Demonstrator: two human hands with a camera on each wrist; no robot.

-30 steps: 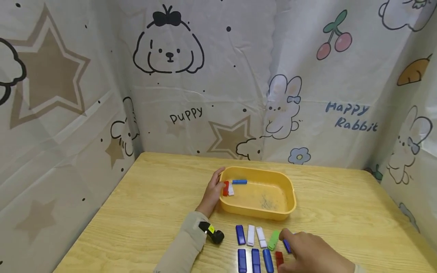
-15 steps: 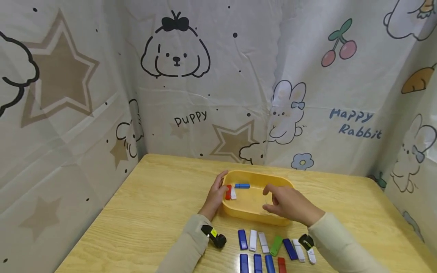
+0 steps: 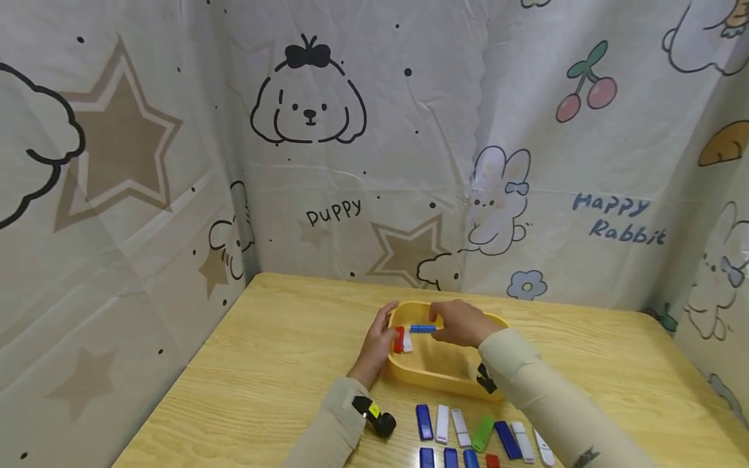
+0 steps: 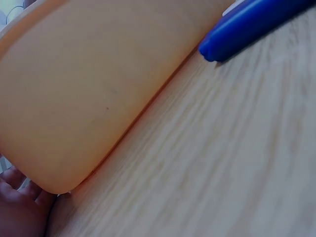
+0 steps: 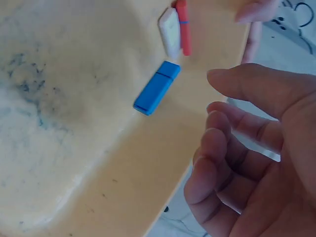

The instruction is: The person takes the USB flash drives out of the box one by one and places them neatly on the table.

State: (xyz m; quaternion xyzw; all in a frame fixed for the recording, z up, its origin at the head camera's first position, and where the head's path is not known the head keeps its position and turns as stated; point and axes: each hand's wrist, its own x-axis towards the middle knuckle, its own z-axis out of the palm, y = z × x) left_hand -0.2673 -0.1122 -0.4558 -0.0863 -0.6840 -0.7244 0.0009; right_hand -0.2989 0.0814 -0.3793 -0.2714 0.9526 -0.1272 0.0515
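Note:
My left hand grips the left end of a yellow plastic basin, thumb over the rim and fingers outside. In the left wrist view, some of its fingers show at the basin's corner. Inside at the left lie a red USB stick and a white one side by side, with a blue USB stick close by. My right hand is over the basin near the blue stick. Its fingers are loosely bent and the thumb stands apart from them, with nothing between.
In front of the basin, several more USB sticks lie in two rows on the wooden table, including a green one and a dark blue one. A printed cloth hangs behind and at both sides.
My right hand has moved from the rows of USB sticks up and left into the basin, near the blue stick. The left hand keeps its grip on the basin. The head view has shifted slightly.

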